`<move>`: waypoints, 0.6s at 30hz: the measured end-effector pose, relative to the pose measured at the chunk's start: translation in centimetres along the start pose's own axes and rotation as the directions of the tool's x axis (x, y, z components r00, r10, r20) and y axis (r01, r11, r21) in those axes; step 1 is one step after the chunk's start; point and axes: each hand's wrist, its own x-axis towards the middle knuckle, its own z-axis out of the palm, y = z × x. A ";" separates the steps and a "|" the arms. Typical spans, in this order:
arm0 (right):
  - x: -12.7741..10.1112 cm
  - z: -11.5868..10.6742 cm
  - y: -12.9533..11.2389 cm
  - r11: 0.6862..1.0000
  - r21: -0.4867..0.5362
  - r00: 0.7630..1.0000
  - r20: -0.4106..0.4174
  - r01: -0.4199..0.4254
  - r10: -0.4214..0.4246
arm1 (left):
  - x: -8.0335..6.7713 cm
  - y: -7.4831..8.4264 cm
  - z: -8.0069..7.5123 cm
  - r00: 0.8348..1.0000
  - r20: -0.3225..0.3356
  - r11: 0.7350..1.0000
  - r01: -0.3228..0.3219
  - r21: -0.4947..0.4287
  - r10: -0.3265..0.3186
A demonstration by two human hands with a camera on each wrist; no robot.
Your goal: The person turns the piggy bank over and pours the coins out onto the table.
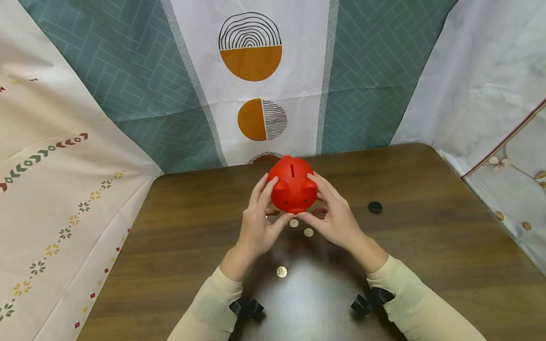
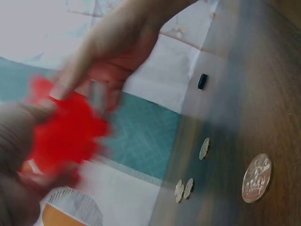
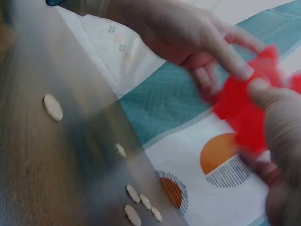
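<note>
A red piggy bank [image 1: 293,187] is held up above the wooden table, its coin slot on top and its snout toward me. My left hand [image 1: 258,229] grips its left side, fingers curled round it and thumb near the snout. On the other side my right hand [image 1: 339,220] grips it the same way, the two thumbs almost meeting. Both wrist views show the piggy bank [image 2: 70,132] blurred, raised off the tabletop. Beneath and in front of it lie several coins, among them a gold coin [image 1: 282,272] nearer me and a silvery coin [image 1: 308,232] close below the hands.
A round black plug [image 1: 375,207] lies on the table [image 1: 426,246] to the right of my right hand. Patterned cloth [image 1: 273,85] hangs behind the table's far edge, and more cloth [image 1: 77,213] hangs along the left side.
</note>
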 end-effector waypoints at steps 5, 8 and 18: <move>-0.1 0.2 0.6 0.979 -0.003 0.969 0.142 -0.205 0.203 | -0.2 -0.6 0.0 0.971 0.137 0.981 0.195 0.010 -0.195; -0.1 0.3 0.7 0.976 -0.007 0.966 0.138 -0.218 0.217 | -0.2 -0.7 0.0 0.964 0.153 0.976 0.220 0.002 -0.218; -0.2 0.2 0.2 0.996 -0.008 0.995 0.045 -0.088 0.089 | -0.1 -0.4 0.0 0.996 0.060 0.998 0.063 0.001 -0.063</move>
